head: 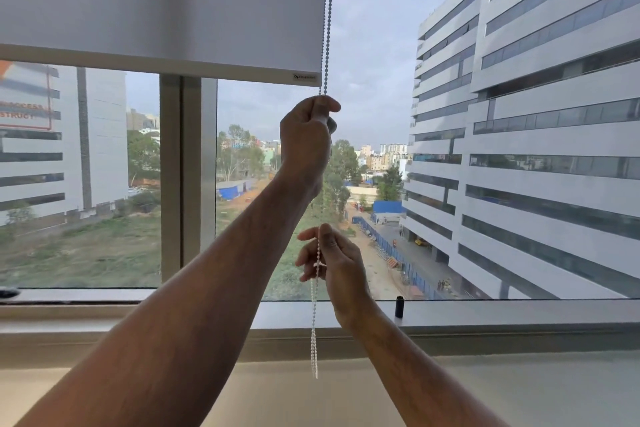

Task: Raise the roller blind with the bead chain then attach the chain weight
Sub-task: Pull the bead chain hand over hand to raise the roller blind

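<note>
While left hand (306,135) grips bead chain (327,17) under roller blind (166,3) | right hand (334,260) fingers pinch lower chain | black chain weight (399,306) upright on window sill (485,312)

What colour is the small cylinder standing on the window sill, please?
Black; the cylinder shows in the head view.

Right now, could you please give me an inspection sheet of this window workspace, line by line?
Surface: window sill, bare apart from one small item.
Job's things: roller blind partly raised, its bottom bar above mid-window; bead chain hangs at its right edge, the loop's end dangling below the sill; small black cylinder, probably the chain weight, stands upright on the sill, unattached.
Clutter: dark object at far left of the sill, unclear.
Grippers: left hand closed on the chain high up; right hand pinches it lower.
Cables: nothing seen.
Surroundings: office buildings, trees and sky outside.
</note>
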{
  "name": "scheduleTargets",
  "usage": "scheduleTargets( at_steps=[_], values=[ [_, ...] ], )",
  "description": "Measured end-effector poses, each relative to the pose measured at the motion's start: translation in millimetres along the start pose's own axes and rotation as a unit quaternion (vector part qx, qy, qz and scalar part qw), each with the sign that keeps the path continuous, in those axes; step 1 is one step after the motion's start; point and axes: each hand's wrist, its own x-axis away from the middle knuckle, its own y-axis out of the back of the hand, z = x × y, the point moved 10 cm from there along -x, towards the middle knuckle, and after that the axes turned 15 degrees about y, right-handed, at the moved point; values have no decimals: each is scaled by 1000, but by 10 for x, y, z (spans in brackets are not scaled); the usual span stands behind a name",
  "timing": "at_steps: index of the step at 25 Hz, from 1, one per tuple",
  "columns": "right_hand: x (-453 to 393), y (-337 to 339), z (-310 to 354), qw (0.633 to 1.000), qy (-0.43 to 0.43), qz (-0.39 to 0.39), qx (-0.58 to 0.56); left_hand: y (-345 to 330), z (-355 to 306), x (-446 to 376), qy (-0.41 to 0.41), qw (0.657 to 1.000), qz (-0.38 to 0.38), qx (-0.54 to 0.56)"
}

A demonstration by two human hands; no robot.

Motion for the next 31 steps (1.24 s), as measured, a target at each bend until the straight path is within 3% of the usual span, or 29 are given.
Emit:
scheduleTargets(
  at_steps=[7, 20, 26, 31],
  values=[
    [-545, 287, 235, 994, 24, -102, -24, 61, 276, 176, -17, 1000, 12, -18],
    [-1738, -149, 1158, 992, 26, -45, -115, 153, 765, 494, -4, 1000, 24, -12],
    [-1846, -210, 1189, 995, -3, -74, -74, 255, 962, 582, 7, 999, 27, -35],
    [-1794, -138, 1212, 995, 23, -88, -35, 285, 1000, 607, 7, 998, 30, -57]
  ],
)
